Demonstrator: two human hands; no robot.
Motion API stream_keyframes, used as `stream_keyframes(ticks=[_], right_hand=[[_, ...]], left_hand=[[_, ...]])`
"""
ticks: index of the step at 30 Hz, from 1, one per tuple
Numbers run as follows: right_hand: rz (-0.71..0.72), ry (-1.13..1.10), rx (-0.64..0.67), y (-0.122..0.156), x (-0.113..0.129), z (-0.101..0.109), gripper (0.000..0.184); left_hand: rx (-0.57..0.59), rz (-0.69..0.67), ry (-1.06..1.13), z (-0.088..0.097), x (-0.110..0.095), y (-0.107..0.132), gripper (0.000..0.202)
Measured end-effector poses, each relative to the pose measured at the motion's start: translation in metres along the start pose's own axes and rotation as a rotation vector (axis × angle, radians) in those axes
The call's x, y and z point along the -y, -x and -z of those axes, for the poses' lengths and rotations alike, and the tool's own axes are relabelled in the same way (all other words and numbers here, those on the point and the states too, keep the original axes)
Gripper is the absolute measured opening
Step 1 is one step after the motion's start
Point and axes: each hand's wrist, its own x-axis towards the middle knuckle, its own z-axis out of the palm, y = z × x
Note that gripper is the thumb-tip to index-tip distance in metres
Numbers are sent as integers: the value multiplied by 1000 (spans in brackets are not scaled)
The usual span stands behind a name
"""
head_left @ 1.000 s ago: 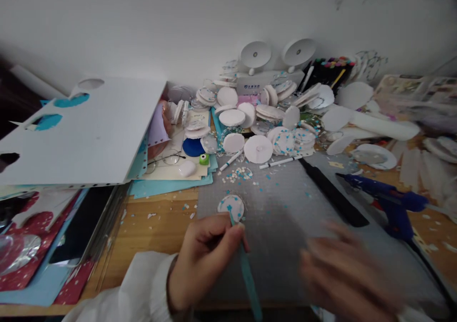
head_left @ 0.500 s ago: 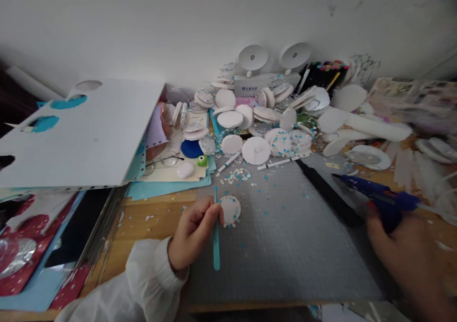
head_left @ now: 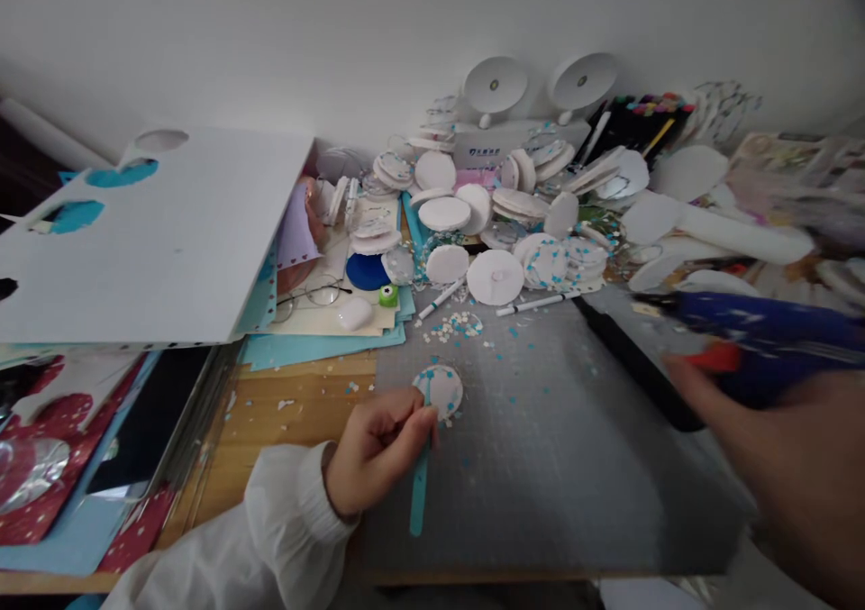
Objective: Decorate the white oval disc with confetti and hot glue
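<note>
My left hand [head_left: 382,452] is closed round a pair of teal tweezers [head_left: 420,497], pinched between thumb and fingers, the wide end toward me. The tips reach over the left part of a white disc [head_left: 449,394] edged with small blue and white bits. This disc lies on the grey cutting mat [head_left: 527,466]. At the right, my right hand [head_left: 790,457] grips a blue glue gun [head_left: 797,326] with a red trigger [head_left: 713,358]; its nozzle points left and the gun is blurred. Loose blue and white flower bits [head_left: 456,324] lie beyond the disc.
A black-handled tool [head_left: 635,367] lies on the mat beside the glue gun. White discs [head_left: 496,277] are piled at the back, with white pens [head_left: 541,304] in front. A large white board [head_left: 195,232] with holes, glasses [head_left: 324,293] and papers occupy the left.
My right hand has lifted the glue gun closer to the camera, and more of the gun shows. The tweezers in my left hand have tilted, their tips now over the disc. The view has shifted slightly.
</note>
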Motion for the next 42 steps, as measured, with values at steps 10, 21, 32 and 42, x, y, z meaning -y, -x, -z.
stream_keyframes(ticks=[10,21,32,42], right_hand=[[547,-254,333,54,28,-65,17],[609,-187,292,53,22,-68,15],[608,-163,349,55,17,-68,13],[564,-161,382,55,17,-67,13]], left_hand=[[190,47,22,-1,2,6,45],[206,50,24,3,4,7,43],[213,26,8,1,7,8,40],[214,50,34,-1,4,5,41]])
